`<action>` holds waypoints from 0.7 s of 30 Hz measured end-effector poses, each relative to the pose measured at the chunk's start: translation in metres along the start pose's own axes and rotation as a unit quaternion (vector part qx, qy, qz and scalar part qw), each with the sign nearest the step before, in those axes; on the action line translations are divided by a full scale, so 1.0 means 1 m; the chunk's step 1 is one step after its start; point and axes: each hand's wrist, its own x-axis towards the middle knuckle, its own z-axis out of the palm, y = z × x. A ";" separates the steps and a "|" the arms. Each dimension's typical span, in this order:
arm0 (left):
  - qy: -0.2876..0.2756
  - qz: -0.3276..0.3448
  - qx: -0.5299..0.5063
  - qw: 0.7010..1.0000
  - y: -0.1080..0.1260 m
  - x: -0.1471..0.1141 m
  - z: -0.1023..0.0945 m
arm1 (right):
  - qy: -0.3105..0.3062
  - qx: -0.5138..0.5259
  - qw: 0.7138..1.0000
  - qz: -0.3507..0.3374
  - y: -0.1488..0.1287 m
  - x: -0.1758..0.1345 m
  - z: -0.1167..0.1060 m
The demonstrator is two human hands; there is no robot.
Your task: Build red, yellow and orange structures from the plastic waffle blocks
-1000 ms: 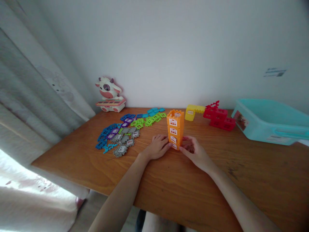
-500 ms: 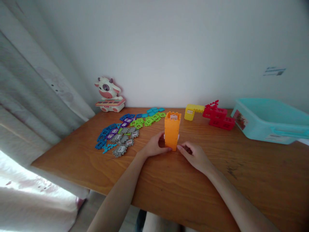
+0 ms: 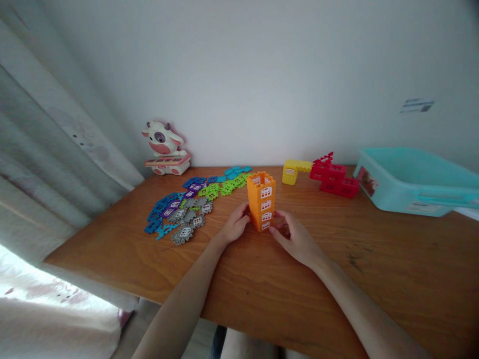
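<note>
An orange tower of interlocking building tiles [image 3: 255, 202] stands upright on the table in front of me. One of its sides carries several white window pieces, and its toothed top is uncovered. My left hand [image 3: 235, 225] is closed against the tower's lower left side, its thumb bent near the base. On the lower right, my right hand [image 3: 295, 238] grips the base with the thumb at the near corner and the fingers behind, partly hidden.
Flat blue [image 3: 161, 209], purple, green and grey tiles [image 3: 190, 219] lie to the left. A cow toy keyboard [image 3: 166, 152] stands behind them. Right of the tower are a yellow tile build [image 3: 290, 173], a red tile build [image 3: 333, 177] and a turquoise bin [image 3: 396, 192].
The orange tower has turned, so a side with white windows now faces me where a plain side did. Both hands have shifted their hold around its base.
</note>
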 end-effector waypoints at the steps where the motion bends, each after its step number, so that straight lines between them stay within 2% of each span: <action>1: 0.003 0.002 0.008 1.000 0.000 0.000 0.000 | -0.002 -0.005 1.000 -0.002 -0.001 0.000 0.000; 11: 0.030 0.008 0.003 1.000 -0.001 0.003 0.002 | -0.015 0.011 1.000 -0.008 -0.008 0.000 0.000; 14: 0.033 0.008 0.000 0.999 -0.003 0.003 0.003 | -0.016 0.000 1.000 -0.008 -0.008 -0.001 -0.001; 18: 0.064 -0.002 -0.004 0.998 -0.005 -0.001 0.002 | -0.004 -0.038 0.999 -0.005 -0.008 -0.001 -0.001; 21: 0.023 0.007 -0.002 1.000 -0.002 -0.006 0.001 | 0.004 -0.057 0.998 -0.007 -0.008 -0.002 0.000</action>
